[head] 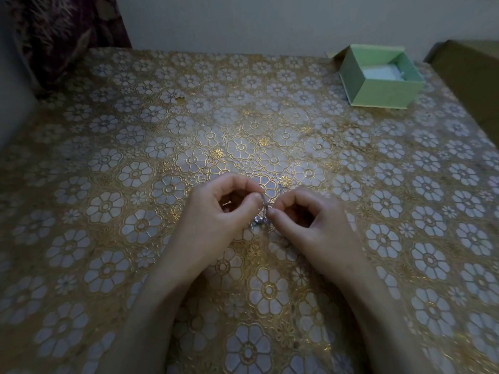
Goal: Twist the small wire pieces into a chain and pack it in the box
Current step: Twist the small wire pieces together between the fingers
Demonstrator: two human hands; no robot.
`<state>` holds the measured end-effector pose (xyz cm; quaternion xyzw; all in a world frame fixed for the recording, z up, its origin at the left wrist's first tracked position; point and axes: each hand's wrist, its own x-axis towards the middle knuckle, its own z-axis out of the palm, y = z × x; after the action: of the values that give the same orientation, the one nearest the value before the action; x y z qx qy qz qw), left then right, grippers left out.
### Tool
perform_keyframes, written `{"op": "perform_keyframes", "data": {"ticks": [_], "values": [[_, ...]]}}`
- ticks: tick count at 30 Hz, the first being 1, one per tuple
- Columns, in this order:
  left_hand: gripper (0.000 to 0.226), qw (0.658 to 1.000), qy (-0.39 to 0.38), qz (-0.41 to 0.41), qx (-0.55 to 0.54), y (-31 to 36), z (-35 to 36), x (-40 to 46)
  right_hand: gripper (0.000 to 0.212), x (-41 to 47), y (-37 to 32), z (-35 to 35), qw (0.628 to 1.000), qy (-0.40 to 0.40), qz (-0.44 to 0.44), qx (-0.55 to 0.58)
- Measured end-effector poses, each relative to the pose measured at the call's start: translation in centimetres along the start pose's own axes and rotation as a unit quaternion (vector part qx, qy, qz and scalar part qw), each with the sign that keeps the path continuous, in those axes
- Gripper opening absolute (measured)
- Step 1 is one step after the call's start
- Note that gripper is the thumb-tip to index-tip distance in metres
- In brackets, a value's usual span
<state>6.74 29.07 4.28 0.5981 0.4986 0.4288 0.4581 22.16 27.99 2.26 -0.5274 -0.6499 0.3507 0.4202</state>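
A short silvery wire chain (pixel 259 217) hangs between my two hands just above the table's middle. My left hand (pixel 216 220) pinches its upper loop between thumb and forefinger. My right hand (pixel 316 225) pinches the same spot from the right, fingertips almost touching the left ones. The lower links dangle between my thumbs, partly hidden by them. A pale green box (pixel 378 89) stands open at the far right of the table, with a light lining inside and nothing else visible in it.
The table (pixel 135 157) wears a gold and white flowered cloth. A dark patterned fabric (pixel 62 36) hangs at the far left corner. A brown cardboard surface (pixel 469 76) rises beside the table's right edge. A wall runs behind.
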Motion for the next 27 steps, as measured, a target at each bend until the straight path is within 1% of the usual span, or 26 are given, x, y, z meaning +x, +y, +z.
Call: {"op": "perform_keyframes", "data": {"ticks": [4, 7, 9, 12, 14, 18, 22, 25, 27], "values": [[0.002, 1.000, 0.000, -0.004, 0.002, 0.10, 0.03, -0.08, 0.012, 0.04, 0.18, -0.01, 0.999, 0.009, -0.013, -0.044], [0.013, 1.000, -0.002, -0.009, -0.003, 0.30, 0.11, -0.14, 0.012, 0.11, 0.33, -0.06, 0.998, 0.025, -0.022, -0.060], [0.015, 1.000, -0.007, -0.016, -0.004, 0.50, 0.21, -0.17, 0.012, 0.16, 0.38, -0.01, 0.996, 0.038, -0.033, -0.071], [0.018, 1.000, -0.007, -0.024, -0.006, 0.57, 0.28, -0.16, 0.017, 0.26, 0.38, 0.12, 0.995, 0.042, -0.047, -0.082], [0.017, 1.000, -0.006, -0.026, -0.008, 0.64, 0.20, -0.18, 0.020, 0.25, 0.29, 0.18, 0.996, 0.037, -0.046, -0.070], [0.015, 1.000, -0.019, -0.021, -0.005, 0.73, 0.02, -0.19, 0.022, 0.27, 0.11, 0.03, 1.000, 0.017, -0.016, 0.001], [0.010, 0.999, -0.040, -0.016, 0.000, 0.81, -0.07, -0.27, 0.010, 0.20, -0.17, 0.00, 0.999, 0.001, 0.006, 0.053], [0.012, 0.999, -0.027, -0.024, -0.003, 0.74, -0.26, -0.20, 0.005, 0.15, -0.27, 0.01, 0.997, 0.011, 0.015, 0.077], [0.010, 0.999, -0.013, -0.033, -0.006, 0.63, -0.36, -0.12, 0.006, 0.14, -0.32, -0.05, 0.996, 0.022, 0.019, 0.081]]}}
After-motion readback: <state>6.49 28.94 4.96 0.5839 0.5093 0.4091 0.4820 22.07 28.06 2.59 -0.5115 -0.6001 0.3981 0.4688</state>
